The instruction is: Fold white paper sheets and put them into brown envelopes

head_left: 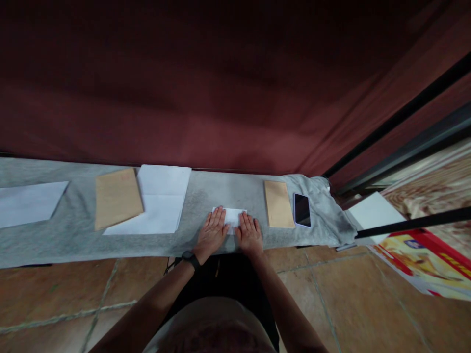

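A small folded white paper (pixel 233 215) lies on the grey cloth (pixel 73 235) spread over the floor. My left hand (pixel 212 233) rests flat on its left part, fingers stretched out and together. My right hand (pixel 249 233) presses flat on its right part in the same way. A black band (pixel 190 259) is on my left wrist. Most of the paper's near half is hidden under my palms.
Left of my hands lie a large white sheet (pixel 158 206), a brown envelope (pixel 117 197) and another white sheet (pixel 27 202). To the right are a second brown envelope (pixel 278 204) and a dark phone (pixel 302 210). A maroon curtain hangs behind; tiled floor is in front.
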The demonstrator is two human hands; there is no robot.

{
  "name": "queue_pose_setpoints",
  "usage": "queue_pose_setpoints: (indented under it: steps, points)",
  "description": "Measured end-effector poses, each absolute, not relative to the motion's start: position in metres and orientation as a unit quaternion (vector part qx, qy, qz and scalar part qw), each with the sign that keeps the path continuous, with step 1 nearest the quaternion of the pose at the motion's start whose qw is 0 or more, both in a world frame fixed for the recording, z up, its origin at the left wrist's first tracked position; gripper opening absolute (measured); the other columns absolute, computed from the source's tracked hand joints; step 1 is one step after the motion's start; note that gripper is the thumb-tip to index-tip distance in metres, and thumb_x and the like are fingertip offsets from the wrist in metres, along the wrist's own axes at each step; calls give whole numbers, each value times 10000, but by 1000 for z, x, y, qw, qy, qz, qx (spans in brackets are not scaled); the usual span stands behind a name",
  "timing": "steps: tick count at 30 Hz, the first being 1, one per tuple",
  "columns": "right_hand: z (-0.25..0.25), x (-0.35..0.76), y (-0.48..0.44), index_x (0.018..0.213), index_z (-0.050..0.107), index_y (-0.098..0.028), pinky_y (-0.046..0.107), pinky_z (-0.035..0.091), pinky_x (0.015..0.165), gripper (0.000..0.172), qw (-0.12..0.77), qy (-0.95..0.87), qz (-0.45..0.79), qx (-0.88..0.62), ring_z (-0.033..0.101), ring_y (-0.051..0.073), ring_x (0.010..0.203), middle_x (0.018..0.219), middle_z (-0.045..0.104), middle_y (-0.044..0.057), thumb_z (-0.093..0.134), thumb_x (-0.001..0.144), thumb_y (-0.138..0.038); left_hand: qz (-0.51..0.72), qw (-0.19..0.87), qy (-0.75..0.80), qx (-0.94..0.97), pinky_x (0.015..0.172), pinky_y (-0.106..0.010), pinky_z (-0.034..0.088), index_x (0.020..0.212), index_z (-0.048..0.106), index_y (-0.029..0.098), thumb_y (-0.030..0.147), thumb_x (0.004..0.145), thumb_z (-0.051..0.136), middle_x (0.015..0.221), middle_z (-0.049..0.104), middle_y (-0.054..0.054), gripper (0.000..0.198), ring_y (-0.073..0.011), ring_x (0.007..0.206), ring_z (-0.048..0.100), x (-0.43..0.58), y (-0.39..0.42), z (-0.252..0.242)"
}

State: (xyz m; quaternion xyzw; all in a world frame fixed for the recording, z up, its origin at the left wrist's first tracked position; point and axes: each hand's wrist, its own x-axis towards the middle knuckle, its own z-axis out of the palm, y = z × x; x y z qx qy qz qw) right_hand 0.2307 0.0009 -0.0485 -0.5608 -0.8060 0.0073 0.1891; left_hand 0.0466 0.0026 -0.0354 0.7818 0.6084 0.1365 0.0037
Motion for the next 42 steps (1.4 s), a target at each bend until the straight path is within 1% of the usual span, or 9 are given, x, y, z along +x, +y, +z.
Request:
queue_pose_setpoints:
  steps: [7, 13, 17, 21, 25, 28, 31, 38, 42]
  points:
    - [-49, 232, 0, 1572, 385, -135, 488, 250, 1231, 562, 190, -805, 15, -562, 436, 282, 1450, 1585, 446, 132, 398, 1061, -368, 152, -19, 633, 758, 1246, -500, 259, 1575, 333, 76, 366, 1013, 308, 1594, 425, -187, 632, -278, 1521, 339, 33, 0, -41]
    - [-45, 222, 1, 1556, 412, -136, 519, 259, 1230, 534, 199, -791, 31, -578, 431, 286, 1457, 1569, 467, 142, 402, 1059, -330, 138, -27, 634, 760, 1228, -514, 286, 1546, 378, 49, 380, 1012, 330, 1593, 414, -221, 630, -310, 1507, 362, 34, 0, -37]
    - [-41, 193, -3, 1544, 434, -159, 515, 281, 1228, 507, 216, -808, 50, -546, 434, 269, 1459, 1560, 481, 140, 407, 1062, -314, 125, -26, 622, 772, 1215, -534, 295, 1535, 423, 102, 326, 1012, 334, 1615, 381, -214, 576, -320, 1513, 348, 32, -1, -35]
    - [-43, 177, -8, 1535, 449, -157, 494, 267, 1239, 502, 198, -813, 54, -545, 421, 252, 1469, 1560, 483, 137, 410, 1071, -346, 129, -35, 612, 779, 1214, -530, 295, 1552, 399, 128, 290, 1010, 326, 1628, 370, -191, 571, -303, 1527, 322, 30, 0, -38]
    - [-47, 192, -11, 1554, 416, -161, 497, 258, 1234, 537, 217, -803, 37, -554, 432, 266, 1461, 1563, 474, 142, 436, 1065, -384, 141, -37, 620, 771, 1211, -533, 304, 1546, 409, 124, 343, 1015, 345, 1612, 397, -196, 578, -313, 1510, 356, 31, 0, -39]
    - [-49, 211, -11, 1560, 398, -129, 500, 246, 1236, 564, 209, -798, 26, -565, 436, 281, 1455, 1571, 462, 146, 416, 1070, -407, 144, -38, 624, 767, 1212, -534, 309, 1542, 413, 125, 362, 1021, 342, 1606, 409, -191, 577, -313, 1498, 379, 33, -1, -36]
    - [-49, 225, -12, 1553, 409, -105, 496, 239, 1238, 564, 198, -791, 16, -578, 433, 294, 1453, 1583, 442, 149, 398, 1074, -402, 138, -32, 627, 766, 1218, -532, 304, 1539, 413, 109, 372, 1024, 343, 1608, 400, -204, 583, -318, 1498, 378, 34, -1, -34]
    - [-49, 231, -13, 1557, 413, -123, 496, 262, 1226, 560, 201, -785, 2, -586, 459, 300, 1433, 1573, 458, 144, 401, 1070, -402, 139, -26, 630, 764, 1214, -559, 303, 1531, 416, 78, 380, 1029, 322, 1602, 392, -228, 593, -333, 1502, 367, 33, 0, -37]
    - [-51, 230, -13, 1554, 416, -111, 495, 252, 1230, 558, 202, -785, -3, -586, 452, 296, 1437, 1569, 463, 147, 401, 1068, -386, 162, -19, 606, 779, 1243, -541, 268, 1546, 393, 91, 322, 1025, 318, 1601, 417, -184, 575, -295, 1522, 333, 50, -4, -38]
